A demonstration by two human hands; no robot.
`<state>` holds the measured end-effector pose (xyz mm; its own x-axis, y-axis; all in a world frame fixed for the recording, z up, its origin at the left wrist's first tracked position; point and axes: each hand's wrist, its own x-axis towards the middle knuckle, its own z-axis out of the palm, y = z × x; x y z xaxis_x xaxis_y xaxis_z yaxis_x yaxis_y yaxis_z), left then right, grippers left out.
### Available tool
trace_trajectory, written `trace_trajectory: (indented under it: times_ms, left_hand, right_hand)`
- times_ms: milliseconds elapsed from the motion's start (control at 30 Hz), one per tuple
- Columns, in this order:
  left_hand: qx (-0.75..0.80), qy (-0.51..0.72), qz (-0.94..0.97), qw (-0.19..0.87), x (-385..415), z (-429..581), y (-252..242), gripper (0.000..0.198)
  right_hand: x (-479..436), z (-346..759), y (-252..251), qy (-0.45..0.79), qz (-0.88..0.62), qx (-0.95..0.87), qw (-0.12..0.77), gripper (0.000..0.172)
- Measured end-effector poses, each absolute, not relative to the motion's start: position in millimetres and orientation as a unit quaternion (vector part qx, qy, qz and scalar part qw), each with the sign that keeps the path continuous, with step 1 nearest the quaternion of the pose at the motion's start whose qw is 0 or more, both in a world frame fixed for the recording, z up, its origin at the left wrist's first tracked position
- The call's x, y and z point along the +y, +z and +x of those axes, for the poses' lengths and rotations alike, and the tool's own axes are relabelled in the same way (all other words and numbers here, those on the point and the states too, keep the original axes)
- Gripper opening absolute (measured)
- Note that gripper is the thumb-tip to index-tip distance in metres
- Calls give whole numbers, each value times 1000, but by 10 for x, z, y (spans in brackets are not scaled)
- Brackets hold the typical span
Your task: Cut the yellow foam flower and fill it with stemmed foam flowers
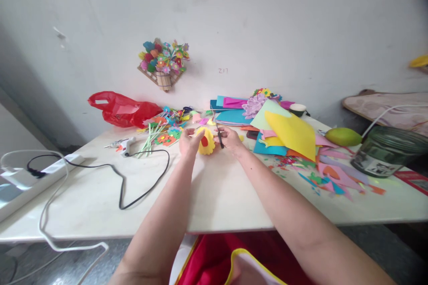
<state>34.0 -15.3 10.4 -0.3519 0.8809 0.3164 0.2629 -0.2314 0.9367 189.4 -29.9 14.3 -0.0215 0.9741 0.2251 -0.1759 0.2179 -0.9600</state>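
Glue gun [126, 147] at left on white table [96, 205], beside pale green sticks [150, 138]. Left hand [190, 141]: fingers pinching the edge of a red-centred yellow flower [210, 143], located between both hands. Right hand [230, 139]: fingers closed around a black-handled tool [220, 138], tip tilted upward. Rightward: coloured sheets [294, 133], scraps [339, 174], glass jar [377, 153].

The table [220, 205] spans the lower frame; the wall [284, 18] stands behind it. Center: the flower cutout [210, 148] is in the left hand [191, 141]; the scissors [220, 138] are in the right hand [230, 139]. Left: glue gun [126, 146], bag [127, 113] behind it, power strip [62, 165] at the edge. Right: sheets [296, 136], scraps [337, 177] in front, then fruit [343, 136], left of the jar [381, 153]. Upper left of center: flower basket [163, 81] on the wall.
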Motion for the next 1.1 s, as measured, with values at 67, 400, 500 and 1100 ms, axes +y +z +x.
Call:
trace_trajectory:
  times_ms: [67,400,500,1100]
  left_hand:
    - [563,598,505,264,-112,311,67,62]
    - [360,558,695,278,-18,241,-33,78]
    - [378,512,755,158,36,244,-47,76]
    - [461,377,803,-27,-29,398,43,65]
  right_hand:
    - [-297,1908,146,495,-387,-516,583,41]
    - [-269,1961,127,499,-384,-518,579,41]
    - [-256,1973,116,504,-382,-522,572,40]
    - [-297,2051,172,526,-388,-545,525,43]
